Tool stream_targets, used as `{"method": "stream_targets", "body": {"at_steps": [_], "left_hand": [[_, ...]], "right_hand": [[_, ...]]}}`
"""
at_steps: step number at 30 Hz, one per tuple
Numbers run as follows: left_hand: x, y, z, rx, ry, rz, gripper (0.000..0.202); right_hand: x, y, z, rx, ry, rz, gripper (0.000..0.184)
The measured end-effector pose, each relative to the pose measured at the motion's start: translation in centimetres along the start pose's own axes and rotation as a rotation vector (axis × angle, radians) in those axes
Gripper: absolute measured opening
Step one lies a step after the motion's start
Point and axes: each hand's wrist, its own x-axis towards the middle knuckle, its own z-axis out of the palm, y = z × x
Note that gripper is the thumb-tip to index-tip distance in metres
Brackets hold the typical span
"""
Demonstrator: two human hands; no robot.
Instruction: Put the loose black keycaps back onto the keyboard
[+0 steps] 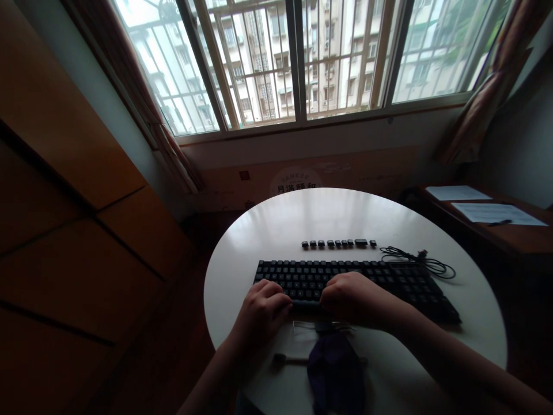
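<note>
A black keyboard (302,279) lies on the round white table (242,242). My left hand (265,305) grips its front left corner, with curled fingers over the keys and the thumb by the front edge. My right hand (345,294) is closed in a pinch at the front edge, right of the left hand. Whatever is between its fingertips is hidden. Behind the keyboard, several loose black keycaps (330,244) stand in a row. A dark purple cloth (334,372) lies in front, over a thin-handled brush (280,359). Near it is a thin wire-like object (302,327), too dim to name.
The keyboard's coiled black cable (436,267) lies at the back right of the table. Farther right, a brown side table (518,236) bears paper sheets (496,213) and a pen (501,222). A wooden cabinet (125,253) stands left, and a barred window (298,63) is ahead.
</note>
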Motion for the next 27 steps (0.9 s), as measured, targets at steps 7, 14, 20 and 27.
{"method": "stream_targets", "body": {"at_steps": [7,14,20,27], "left_hand": [[0.0,0.2,-0.2,-0.024,0.023,0.016,0.008],[0.0,0.4,-0.3,-0.023,0.049,0.013,0.008],[-0.1,0.3,-0.2,-0.028,0.038,0.008,0.008],[-0.1,0.3,-0.1,-0.001,0.03,0.014,0.011]], "right_hand": [[0.1,0.1,0.5,-0.04,0.044,0.008,0.017],[0.1,0.1,0.1,-0.031,0.163,-0.003,0.015],[-0.2,0.8,-0.1,-0.021,0.359,0.018,0.016],[-0.5,1.9,-0.3,0.01,0.5,0.044,0.015]]}}
